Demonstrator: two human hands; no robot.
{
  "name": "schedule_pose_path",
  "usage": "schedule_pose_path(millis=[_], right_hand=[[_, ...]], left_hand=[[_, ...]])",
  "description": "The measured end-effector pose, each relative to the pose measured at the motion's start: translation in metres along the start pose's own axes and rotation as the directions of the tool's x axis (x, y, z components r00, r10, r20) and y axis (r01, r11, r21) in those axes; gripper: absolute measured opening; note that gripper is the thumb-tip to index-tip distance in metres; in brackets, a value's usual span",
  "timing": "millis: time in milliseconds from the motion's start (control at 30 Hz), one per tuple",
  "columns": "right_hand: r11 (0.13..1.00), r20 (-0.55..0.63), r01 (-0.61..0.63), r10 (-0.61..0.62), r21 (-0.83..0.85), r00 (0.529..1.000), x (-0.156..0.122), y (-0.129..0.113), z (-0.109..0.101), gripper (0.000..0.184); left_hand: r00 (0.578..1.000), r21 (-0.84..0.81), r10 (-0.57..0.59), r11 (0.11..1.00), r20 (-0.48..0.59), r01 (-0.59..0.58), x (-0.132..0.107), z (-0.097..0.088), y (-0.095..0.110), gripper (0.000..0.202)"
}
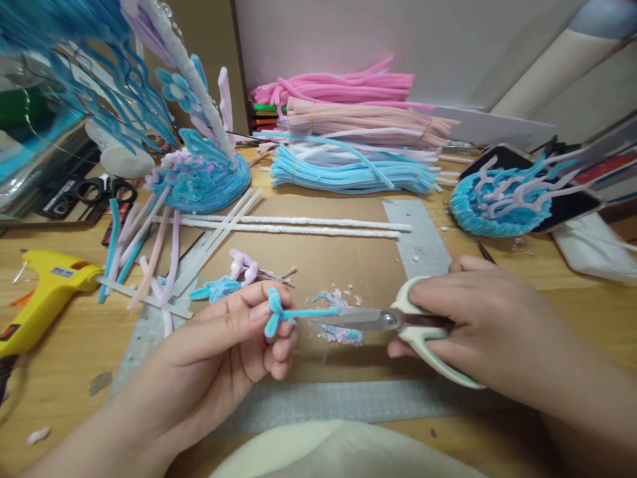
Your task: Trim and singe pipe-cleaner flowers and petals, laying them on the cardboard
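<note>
Between the thumb and fingers of my left hand (pixel 223 345) is a blue pipe cleaner flower (pixel 273 312), its stem pointing right. My right hand (pixel 478 318) has its fingers through the pale handles of a pair of scissors (pixel 371 319). The blades lie along the end of the stem. Below them, blue and lilac fuzz clippings (pixel 343 335) are scattered on a brown cardboard sheet (pixel 308 368). Just behind my left hand lie a blue pipe cleaner flower piece (pixel 219 288) and a lilac one (pixel 243 264).
Bundles of pink (pixel 348 87), pale pink (pixel 368 121) and blue pipe cleaners (pixel 348 169) are stacked at the back. A yellow glue gun (pixel 44 292) lies at left, near a tall blue pipe cleaner model (pixel 213 179). At right, another blue piece (pixel 500 202) rests by a phone (pixel 572 206).
</note>
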State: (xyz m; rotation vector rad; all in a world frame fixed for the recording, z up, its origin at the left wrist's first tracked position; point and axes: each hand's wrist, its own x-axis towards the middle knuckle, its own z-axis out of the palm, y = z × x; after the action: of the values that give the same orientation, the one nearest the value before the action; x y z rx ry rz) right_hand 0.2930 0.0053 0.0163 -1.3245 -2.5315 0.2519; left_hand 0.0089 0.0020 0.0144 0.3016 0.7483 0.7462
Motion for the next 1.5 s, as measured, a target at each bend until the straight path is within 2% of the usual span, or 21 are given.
schedule_pose_path(millis=[300, 533, 667, 767, 900, 1133, 1267, 1500], right_hand=[[0.999, 0.009, -0.037, 0.037, 0.032, 0.999, 0.0041, 0.0000, -0.0001, 0.044], [0.995, 0.125, -0.097, 0.093, 0.027, 0.988, 0.0067, -0.0007, -0.0022, 0.043], [0.993, 0.184, -0.090, 0.074, 0.077, 0.980, 0.0065, -0.0024, 0.0006, 0.045], [0.993, 0.210, -0.071, 0.051, 0.089, 0.976, 0.0059, -0.0039, 0.0012, 0.046], [0.989, 0.240, -0.067, 0.034, 0.129, 0.970, 0.0061, -0.0057, 0.0000, 0.048], [0.982, 0.274, -0.081, 0.031, 0.173, 0.961, 0.0051, -0.0083, 0.0005, 0.044], [0.983, 0.261, -0.088, 0.043, 0.163, 0.964, 0.0055, -0.0091, 0.0021, 0.043], [0.987, 0.220, -0.063, 0.029, 0.148, 0.975, 0.0056, -0.0092, 0.0015, 0.042]], left_hand=[[0.996, 0.029, 0.086, 0.996, -0.029, -0.085, 0.0028, 0.0014, 0.0004, 0.011], [0.989, 0.203, 0.133, 0.969, 0.063, -0.143, 0.0026, -0.0011, -0.0044, 0.013], [0.982, 0.330, 0.155, 0.926, 0.112, -0.184, -0.0009, -0.0061, -0.0067, 0.014], [0.984, 0.379, 0.147, 0.909, 0.101, -0.175, -0.0037, -0.0078, -0.0073, 0.011], [0.985, 0.390, 0.158, 0.905, 0.067, -0.172, -0.0053, -0.0060, -0.0073, 0.015], [0.987, 0.352, 0.135, 0.923, 0.083, -0.156, -0.0043, -0.0043, -0.0075, 0.018], [0.987, 0.335, 0.125, 0.930, 0.103, -0.153, -0.0034, -0.0048, -0.0067, 0.020], [0.988, 0.286, 0.134, 0.947, 0.070, -0.149, -0.0017, -0.0008, -0.0050, 0.017]])
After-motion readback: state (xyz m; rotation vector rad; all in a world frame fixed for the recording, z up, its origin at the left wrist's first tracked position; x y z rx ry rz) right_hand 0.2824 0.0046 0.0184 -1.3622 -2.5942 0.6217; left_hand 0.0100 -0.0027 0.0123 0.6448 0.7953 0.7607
